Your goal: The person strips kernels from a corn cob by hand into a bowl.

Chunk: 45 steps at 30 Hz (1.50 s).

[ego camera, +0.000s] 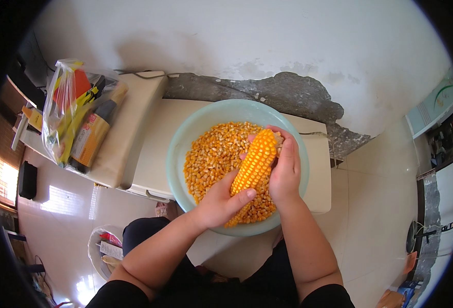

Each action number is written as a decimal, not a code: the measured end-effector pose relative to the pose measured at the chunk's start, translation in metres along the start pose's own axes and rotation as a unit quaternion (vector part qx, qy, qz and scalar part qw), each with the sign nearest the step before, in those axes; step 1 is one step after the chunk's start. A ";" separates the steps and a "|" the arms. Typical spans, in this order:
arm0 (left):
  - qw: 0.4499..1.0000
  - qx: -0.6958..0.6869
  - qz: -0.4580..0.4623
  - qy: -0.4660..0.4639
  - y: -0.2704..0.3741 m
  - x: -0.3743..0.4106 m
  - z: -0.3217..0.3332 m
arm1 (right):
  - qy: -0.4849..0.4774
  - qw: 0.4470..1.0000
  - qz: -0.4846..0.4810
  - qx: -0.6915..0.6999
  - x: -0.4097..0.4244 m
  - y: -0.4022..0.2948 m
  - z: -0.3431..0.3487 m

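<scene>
An ear of yellow corn point(254, 161) is held slantwise over a pale green basin point(180, 154). Around its lower part my left hand point(220, 202) is closed, with the thumb lying across the kernels. My right hand point(287, 169) grips the upper end, where a pale bare patch of cob shows beside the fingers. Rows of kernels cover most of the side facing me. Loose corn kernels point(215, 154) fill the bottom of the basin in a thick layer. Parts of my right fingers are hidden behind the ear.
The basin rests on a cream-coloured cabinet top point(315, 184) against a wall with peeling plaster point(288, 92). To the left, a clear plastic bag point(61, 115) of packaged goods lies on a raised cream surface point(134, 115). A waste bin point(93, 246) with rubbish stands by my left knee.
</scene>
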<state>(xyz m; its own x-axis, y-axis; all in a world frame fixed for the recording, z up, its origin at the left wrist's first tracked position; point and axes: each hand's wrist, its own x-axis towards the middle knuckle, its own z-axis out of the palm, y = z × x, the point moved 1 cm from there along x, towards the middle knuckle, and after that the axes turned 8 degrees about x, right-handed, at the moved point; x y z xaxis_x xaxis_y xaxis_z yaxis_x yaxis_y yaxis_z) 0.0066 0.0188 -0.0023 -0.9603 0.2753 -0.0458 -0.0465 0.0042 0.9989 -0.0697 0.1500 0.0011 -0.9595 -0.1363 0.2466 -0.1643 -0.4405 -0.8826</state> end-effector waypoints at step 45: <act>0.949 0.302 -0.041 0.079 0.010 -0.009 -0.003 | 0.018 0.998 0.054 0.038 -0.004 -0.009 0.017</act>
<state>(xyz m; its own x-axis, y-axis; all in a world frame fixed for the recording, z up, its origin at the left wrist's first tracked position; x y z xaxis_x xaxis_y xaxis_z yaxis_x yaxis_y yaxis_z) 0.0135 0.0134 0.0085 -0.9917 0.1030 -0.0766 -0.0022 0.5829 0.8125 -0.0599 0.1391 0.0150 -0.9786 -0.1552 0.1354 -0.0427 -0.4903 -0.8705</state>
